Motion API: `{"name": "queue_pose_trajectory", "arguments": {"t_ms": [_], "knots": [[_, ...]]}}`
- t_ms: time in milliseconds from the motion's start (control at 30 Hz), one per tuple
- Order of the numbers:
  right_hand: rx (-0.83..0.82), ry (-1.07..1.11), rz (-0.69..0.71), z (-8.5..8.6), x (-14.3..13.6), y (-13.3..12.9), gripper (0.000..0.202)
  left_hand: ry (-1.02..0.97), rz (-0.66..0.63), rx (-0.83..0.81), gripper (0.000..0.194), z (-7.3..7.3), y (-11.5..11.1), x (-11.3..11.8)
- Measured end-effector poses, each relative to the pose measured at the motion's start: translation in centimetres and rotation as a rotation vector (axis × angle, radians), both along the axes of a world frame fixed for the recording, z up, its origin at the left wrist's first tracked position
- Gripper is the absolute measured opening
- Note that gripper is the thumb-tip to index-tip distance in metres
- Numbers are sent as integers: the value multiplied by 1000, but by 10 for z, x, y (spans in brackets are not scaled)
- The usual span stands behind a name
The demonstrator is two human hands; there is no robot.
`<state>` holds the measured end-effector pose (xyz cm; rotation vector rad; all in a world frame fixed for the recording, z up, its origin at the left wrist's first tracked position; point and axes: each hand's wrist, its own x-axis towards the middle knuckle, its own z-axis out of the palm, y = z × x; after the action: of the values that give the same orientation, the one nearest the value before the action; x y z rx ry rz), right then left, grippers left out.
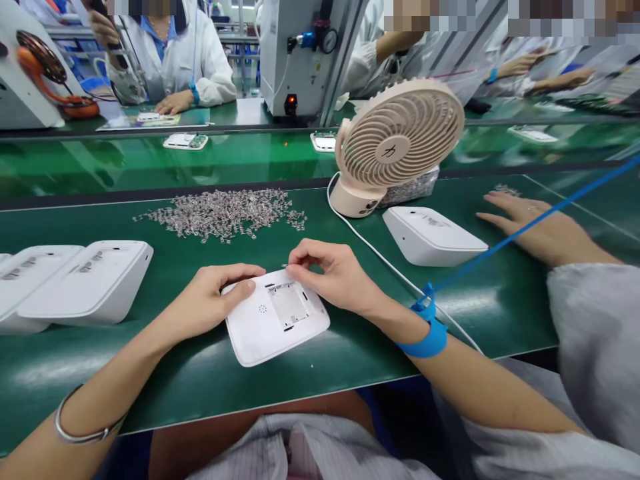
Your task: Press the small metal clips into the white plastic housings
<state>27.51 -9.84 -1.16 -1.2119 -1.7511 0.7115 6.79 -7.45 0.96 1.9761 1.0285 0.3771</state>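
A white plastic housing (255, 333) with rounded corners lies tilted on the green bench in front of me. A square battery-like recess (290, 305) and a ring of small holes show on its face. My left hand (215, 297) grips its upper left corner, thumb on top and fingers along the far edge. At the far edge, my right hand (333, 273) pinches a small metal clip (285, 265), mostly hidden by the fingertips. Beyond both hands is a loose pile of small metal clips (230, 210).
White wedge-shaped housings (90, 280) stand at left, another (433, 233) at right. A beige fan (395, 143) with a white cable (380, 253) stands behind. A conveyor (250, 157) carries boards. A neighbour's hand (545, 223) rests at right; a blue cord (550, 210) runs from my wristband.
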Motion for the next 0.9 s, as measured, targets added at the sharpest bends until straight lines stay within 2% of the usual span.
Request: {"name": "queue_pose_trajectory", "arguments": {"t_ms": [67,167,300,533,733,800,900], "knots": [[-65,27,59,3,-1,-3,8,43,40,114,34,-1,-2,0],[-122,63,83,4,-1,-5,8,102,110,396,35,-2,-8,1],[-146,92,81,3,0,-7,7,85,63,618,34,-5,-18,3],[-90,75,201,9,-9,-16,11,61,67,730,24,-10,-34,10],[-115,97,218,9,-12,-20,10,104,2,765,52,-15,-42,9],[-118,91,212,8,-13,-21,10,108,4,789,47,-15,-42,9],[-89,110,196,6,-16,-23,7,84,10,803,29,-12,-41,11]]}}
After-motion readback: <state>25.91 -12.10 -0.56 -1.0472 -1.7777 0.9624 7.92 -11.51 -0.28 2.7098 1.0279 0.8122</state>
